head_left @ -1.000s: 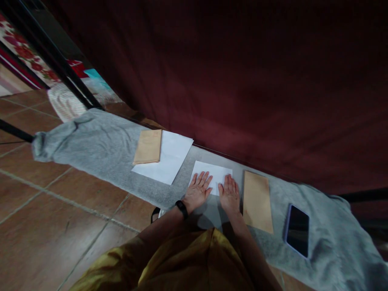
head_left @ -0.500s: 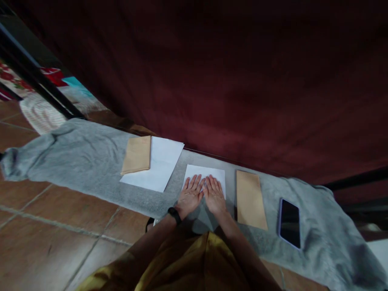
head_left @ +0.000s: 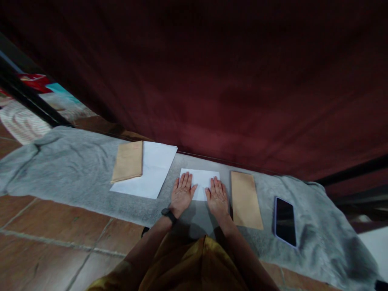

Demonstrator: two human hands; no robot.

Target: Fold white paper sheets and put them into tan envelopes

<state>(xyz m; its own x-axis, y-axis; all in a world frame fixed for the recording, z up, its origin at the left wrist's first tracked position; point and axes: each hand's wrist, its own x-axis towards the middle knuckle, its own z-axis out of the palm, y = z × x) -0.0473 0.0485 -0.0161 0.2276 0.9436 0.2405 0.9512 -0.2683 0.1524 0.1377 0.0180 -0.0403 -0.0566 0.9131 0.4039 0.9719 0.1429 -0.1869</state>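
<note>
A folded white sheet of paper (head_left: 200, 186) lies flat on the grey cloth in front of me. My left hand (head_left: 182, 194) rests palm down on its left side, fingers stretched out and thumb apart. On the right side of the sheet, my right hand (head_left: 217, 198) also lies flat with its fingers extended. A bare strip of the paper shows between the two thumbs. Just right of my right hand sits a brown envelope (head_left: 247, 200).
White sheets (head_left: 157, 165) lie to the left, partly under another brown envelope (head_left: 129, 159). A phone (head_left: 285, 221) rests on the grey cloth (head_left: 75, 169) at the right. Behind the surface hangs a dark red curtain (head_left: 212, 101). Tiled floor (head_left: 54, 234) shows below.
My hands have slid apart along the paper, left hand to the left and right hand to the right. The view has also shifted slightly.
</note>
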